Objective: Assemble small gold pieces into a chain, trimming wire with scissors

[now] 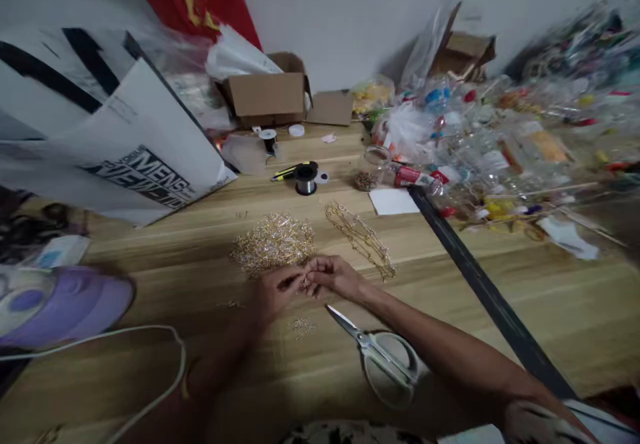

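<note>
My left hand point(276, 289) and my right hand point(334, 276) meet fingertip to fingertip over the wooden table. Both are closed in a pinch around something tiny that I cannot make out. Just beyond the left hand lies a heap of gold and silvery beaded chain point(273, 239). Several gold beaded strands point(363, 236) stretch out beyond the right hand. Nearer to me is a small scatter of shiny bits point(302, 325). Scissors point(387, 361) with pale handles lie below my right forearm, blades pointing up and left toward the hands.
A wire spool point(306, 180), a yellow utility knife point(285, 174) and a dark-thread spool point(269, 141) stand farther back. A bead jar point(375, 164) is at right, before cluttered plastic bags point(480, 137). A large paper bag point(125, 144) and purple device point(85, 301) occupy the left.
</note>
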`<act>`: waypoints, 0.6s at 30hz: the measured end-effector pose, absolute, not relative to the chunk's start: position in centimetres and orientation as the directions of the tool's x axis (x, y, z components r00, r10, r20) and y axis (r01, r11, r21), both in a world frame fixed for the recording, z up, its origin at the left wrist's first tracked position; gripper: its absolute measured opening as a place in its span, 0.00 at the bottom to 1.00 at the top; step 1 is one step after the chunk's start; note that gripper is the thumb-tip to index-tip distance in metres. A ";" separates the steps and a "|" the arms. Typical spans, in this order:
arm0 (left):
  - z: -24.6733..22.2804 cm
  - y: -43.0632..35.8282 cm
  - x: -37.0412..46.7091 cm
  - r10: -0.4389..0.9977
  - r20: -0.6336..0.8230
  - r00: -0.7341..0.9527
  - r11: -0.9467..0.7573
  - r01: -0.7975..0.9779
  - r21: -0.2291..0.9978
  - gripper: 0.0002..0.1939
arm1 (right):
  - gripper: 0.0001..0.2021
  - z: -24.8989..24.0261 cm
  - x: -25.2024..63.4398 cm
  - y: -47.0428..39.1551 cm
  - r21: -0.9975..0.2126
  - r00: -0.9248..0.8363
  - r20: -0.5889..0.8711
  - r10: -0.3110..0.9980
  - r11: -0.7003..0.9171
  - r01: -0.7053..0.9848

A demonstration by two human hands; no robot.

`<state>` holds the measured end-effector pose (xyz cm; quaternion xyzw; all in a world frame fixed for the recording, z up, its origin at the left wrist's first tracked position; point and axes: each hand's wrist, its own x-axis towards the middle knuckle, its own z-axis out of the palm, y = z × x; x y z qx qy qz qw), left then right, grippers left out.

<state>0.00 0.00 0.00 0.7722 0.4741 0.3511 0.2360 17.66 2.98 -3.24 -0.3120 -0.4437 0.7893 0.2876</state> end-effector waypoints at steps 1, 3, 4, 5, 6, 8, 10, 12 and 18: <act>-0.2 0.0 0.1 0.900 0.318 0.299 -0.435 0.567 0.700 0.08 | 0.20 -3.2 17.7 3.0 -0.883 -0.640 -0.232 0.732 -0.435 -0.177; -0.5 -0.1 0.2 0.900 0.326 0.288 -0.435 0.562 0.704 0.08 | 0.19 -3.2 17.7 2.9 -0.888 -0.638 -0.225 0.736 -0.425 -0.177; -0.6 -0.1 0.3 0.899 0.335 0.283 -0.439 0.556 0.706 0.07 | 0.19 -3.1 17.7 2.9 -0.890 -0.636 -0.222 0.739 -0.420 -0.177; -0.8 -0.1 0.3 0.895 0.350 0.277 -0.447 0.549 0.707 0.07 | 0.19 -3.1 17.7 2.9 -0.892 -0.632 -0.220 0.743 -0.415 -0.178; -0.9 -0.1 0.3 0.889 0.369 0.272 -0.458 0.539 0.707 0.07 | 0.19 -3.0 17.7 2.8 -0.894 -0.628 -0.219 0.747 -0.411 -0.178; -1.1 0.0 0.3 0.881 0.390 0.267 -0.473 0.520 0.711 0.07 | 0.20 -3.0 17.7 2.8 -0.896 -0.620 -0.222 0.753 -0.408 -0.175; -1.2 0.0 0.3 0.882 0.392 0.261 -0.471 0.505 0.724 0.07 | 0.20 -3.0 17.7 2.8 -0.897 -0.611 -0.224 0.760 -0.405 -0.175; -1.2 0.1 0.3 0.892 0.376 0.251 -0.452 0.492 0.744 0.07 | 0.20 -3.0 17.7 2.8 -0.897 -0.599 -0.219 0.770 -0.401 -0.187; -1.1 0.1 0.2 0.923 0.318 0.216 -0.385 0.488 0.783 0.07 | 0.19 -3.2 17.7 2.9 -0.894 -0.587 -0.199 0.784 -0.391 -0.219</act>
